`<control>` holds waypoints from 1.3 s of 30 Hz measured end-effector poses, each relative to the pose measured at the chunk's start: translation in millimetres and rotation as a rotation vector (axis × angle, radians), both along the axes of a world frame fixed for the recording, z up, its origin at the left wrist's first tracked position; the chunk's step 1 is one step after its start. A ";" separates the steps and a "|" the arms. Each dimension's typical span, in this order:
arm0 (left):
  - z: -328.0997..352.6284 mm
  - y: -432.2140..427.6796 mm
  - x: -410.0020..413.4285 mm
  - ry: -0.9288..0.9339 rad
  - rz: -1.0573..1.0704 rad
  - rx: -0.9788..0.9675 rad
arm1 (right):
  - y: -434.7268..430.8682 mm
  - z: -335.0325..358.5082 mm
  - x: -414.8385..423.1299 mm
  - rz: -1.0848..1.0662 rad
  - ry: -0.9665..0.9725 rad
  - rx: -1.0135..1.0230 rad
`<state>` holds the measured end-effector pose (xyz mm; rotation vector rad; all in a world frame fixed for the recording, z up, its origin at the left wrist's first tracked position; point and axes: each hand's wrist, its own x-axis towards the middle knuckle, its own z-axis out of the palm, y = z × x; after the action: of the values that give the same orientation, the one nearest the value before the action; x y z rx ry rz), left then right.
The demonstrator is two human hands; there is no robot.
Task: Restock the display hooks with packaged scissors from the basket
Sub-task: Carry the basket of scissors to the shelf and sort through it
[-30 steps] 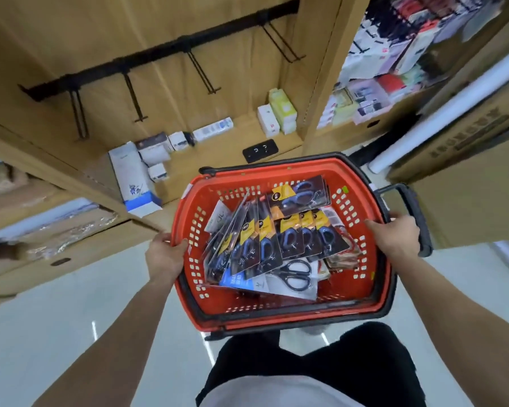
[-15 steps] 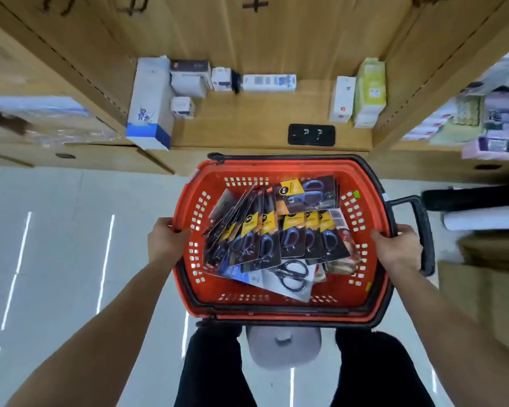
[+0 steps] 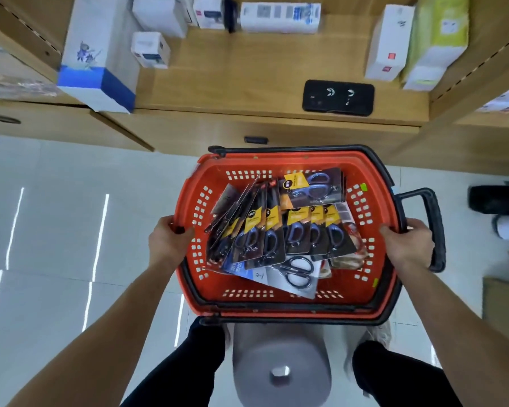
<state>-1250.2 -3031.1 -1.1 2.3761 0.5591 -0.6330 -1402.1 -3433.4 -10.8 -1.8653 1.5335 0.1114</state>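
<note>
An orange plastic basket [image 3: 276, 301] with a black rim is held out in front of me over a grey stool. My left hand [image 3: 166, 240] grips its left rim and my right hand [image 3: 406, 245] grips its right rim, near the black side handle [image 3: 434, 227]. Inside lie several packaged scissors [image 3: 276, 230] on black and yellow cards, overlapping in a row. One more pack [image 3: 313, 188] lies across the top, and a pair with black handles on a white card [image 3: 299, 273] lies at the bottom. The display hooks are out of view.
A wooden shelf [image 3: 247, 83] stands ahead with white boxes [image 3: 97, 54], a yellow-green box [image 3: 437, 39] and a black flat device [image 3: 338, 96]. A grey round stool [image 3: 279, 365] sits between my legs below the basket. White tiled floor [image 3: 56, 230] spreads to the left.
My view has tilted down from the hook rail to the low shelf and floor. The basket has come lower over the stool. Both hands keep the same grip on its rim.
</note>
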 end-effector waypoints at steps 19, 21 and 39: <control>8.1 -25.4 34.1 -0.072 -0.306 0.049 | 27.7 18.9 49.6 0.340 0.027 -0.248; 6.6 -44.6 34.0 -0.094 -0.416 -0.009 | 32.3 12.8 74.7 0.448 -0.032 -0.141; -110.8 -139.1 35.3 -0.244 -0.721 0.138 | 33.6 -100.9 116.4 0.414 -0.281 -0.035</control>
<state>-1214.9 -3170.3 -111.9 2.7215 -0.3994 -0.5917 -1285.7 -3399.8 -111.7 -2.1025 0.9555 0.0093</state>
